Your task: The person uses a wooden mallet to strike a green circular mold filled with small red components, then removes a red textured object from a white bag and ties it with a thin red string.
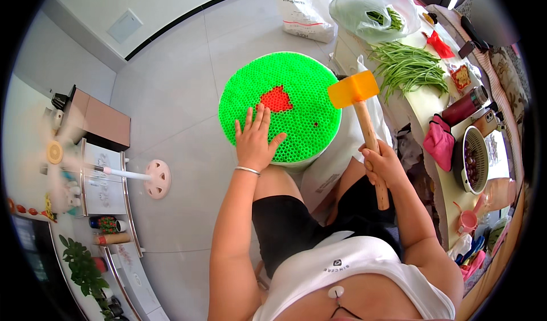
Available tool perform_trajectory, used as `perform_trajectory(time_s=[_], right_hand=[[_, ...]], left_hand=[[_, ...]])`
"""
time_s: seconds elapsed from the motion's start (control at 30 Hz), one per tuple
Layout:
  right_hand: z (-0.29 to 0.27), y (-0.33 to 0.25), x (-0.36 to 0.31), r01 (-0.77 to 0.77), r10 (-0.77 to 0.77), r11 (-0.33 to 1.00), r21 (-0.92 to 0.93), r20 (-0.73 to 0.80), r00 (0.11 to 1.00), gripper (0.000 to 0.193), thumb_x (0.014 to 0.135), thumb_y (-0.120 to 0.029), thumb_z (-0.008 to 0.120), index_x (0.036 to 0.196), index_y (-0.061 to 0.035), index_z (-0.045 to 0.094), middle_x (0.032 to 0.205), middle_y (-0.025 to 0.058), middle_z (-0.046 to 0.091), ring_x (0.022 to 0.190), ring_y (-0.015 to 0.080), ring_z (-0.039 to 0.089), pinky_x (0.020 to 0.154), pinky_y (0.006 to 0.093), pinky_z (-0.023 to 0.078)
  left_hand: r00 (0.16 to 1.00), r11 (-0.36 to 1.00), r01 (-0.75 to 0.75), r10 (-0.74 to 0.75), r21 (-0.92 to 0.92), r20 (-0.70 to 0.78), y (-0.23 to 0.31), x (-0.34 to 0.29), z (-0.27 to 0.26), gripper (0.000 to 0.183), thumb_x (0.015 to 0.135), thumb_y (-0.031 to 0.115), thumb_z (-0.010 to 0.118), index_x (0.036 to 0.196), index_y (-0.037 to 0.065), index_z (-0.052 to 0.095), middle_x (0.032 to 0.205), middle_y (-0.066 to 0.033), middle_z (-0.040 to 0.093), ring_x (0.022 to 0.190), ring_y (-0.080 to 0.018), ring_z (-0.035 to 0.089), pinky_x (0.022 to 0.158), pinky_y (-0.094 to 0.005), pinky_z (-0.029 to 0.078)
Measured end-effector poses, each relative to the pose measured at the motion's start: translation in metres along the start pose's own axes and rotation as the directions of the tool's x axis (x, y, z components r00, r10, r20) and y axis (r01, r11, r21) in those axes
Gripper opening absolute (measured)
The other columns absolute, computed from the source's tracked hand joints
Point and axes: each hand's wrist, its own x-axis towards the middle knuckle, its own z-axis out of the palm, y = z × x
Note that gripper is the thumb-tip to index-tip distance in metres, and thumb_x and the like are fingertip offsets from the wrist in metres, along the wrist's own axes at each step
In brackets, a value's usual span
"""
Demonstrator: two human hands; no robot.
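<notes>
In front of me stands a round tub packed with upright bright green tubes [250, 84], like drinking straws, their open ends forming a flat top. A patch of red tubes [276, 99] sits near the middle, and a small dark gap shows to its lower right. My left hand [254, 144] lies flat on the green tops, fingers spread, fingertips at the red patch's lower left edge. A mallet [354, 90] with an orange block head and wooden handle is held upright in my closed right hand [383, 164]. Its head hovers by the tub's right rim, apart from the tubes as far as I can tell.
On the right, a long table holds green beans [407, 67], a plastic bag [373, 16], a dark red flask [464, 107] and a colander [473, 158]. A white sack [305, 10] stands beyond the tub. Leftward are a pink-based fan [158, 178] and a cabinet [102, 178].
</notes>
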Motion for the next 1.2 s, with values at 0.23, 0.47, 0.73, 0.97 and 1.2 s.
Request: perform_trajectory(time_s=[0.23,0.47,0.73,0.97,1.2], right_hand=[[-0.003,0.013,-0.011,0.019,-0.021,0.998,0.059,0.032,0.999,0.021,0.094,-0.015,0.06,0.104,-0.0005,0.05,0.064,0.0015,0.047,0.04,0.01,0.044,0.036,0.0266,0.04],[0.029,-0.046,-0.018,0.24,-0.192,0.953,-0.185,0.245,0.95,0.031,0.092,-0.017,0.063,0.112,0.0029,0.049,0.069,0.0047,0.053,0.046,0.0115,0.051,0.042,0.0286,0.041],[0.073,-0.084,0.024,0.375,-0.092,0.579,-0.724,0.399,0.912,0.037,0.091,-0.027,0.064,0.097,0.0043,0.046,0.069,0.0196,0.058,0.054,0.029,0.06,0.05,0.0416,0.046],[0.084,-0.06,0.064,0.611,-0.362,0.361,-0.705,0.497,0.788,0.029,0.093,-0.025,0.062,0.102,-0.001,0.048,0.067,0.0097,0.053,0.052,0.0182,0.055,0.047,0.0361,0.044],[0.106,-0.103,0.04,0.447,-0.181,0.553,-0.703,0.422,0.888,0.032,0.093,-0.028,0.064,0.103,-0.0018,0.049,0.072,0.0111,0.056,0.054,0.0207,0.055,0.048,0.0354,0.047]], left_hand=[[0.997,1.0,0.008,-0.009,0.015,0.075,0.008,0.003,-0.008,0.09,0.089,0.069,0.044,0.151,0.006,0.03,0.157,-0.0129,0.028,0.145,-0.0347,0.025,0.115,-0.0581,0.015],[0.973,0.991,0.124,-0.13,-0.042,-0.193,0.009,-0.009,0.013,0.103,0.089,0.066,0.048,0.152,-0.006,0.01,0.158,-0.0264,0.013,0.147,-0.0391,0.015,0.117,-0.0555,0.012],[0.787,0.913,0.204,-0.368,-0.354,-0.495,0.004,-0.019,0.035,0.079,0.099,0.051,0.04,0.146,-0.011,0.024,0.147,-0.0314,0.035,0.137,-0.0442,0.034,0.115,-0.0523,0.021],[0.715,0.806,0.146,-0.487,-0.573,-0.502,0.012,-0.016,0.033,0.072,0.102,0.045,0.037,0.146,-0.01,0.025,0.146,-0.0301,0.039,0.135,-0.0418,0.038,0.114,-0.0465,0.025],[0.665,0.688,0.091,-0.58,-0.72,-0.47,-0.008,-0.028,0.032,0.063,0.104,0.038,0.038,0.147,-0.008,0.028,0.147,-0.0257,0.04,0.138,-0.0355,0.039,0.113,-0.0408,0.03]])
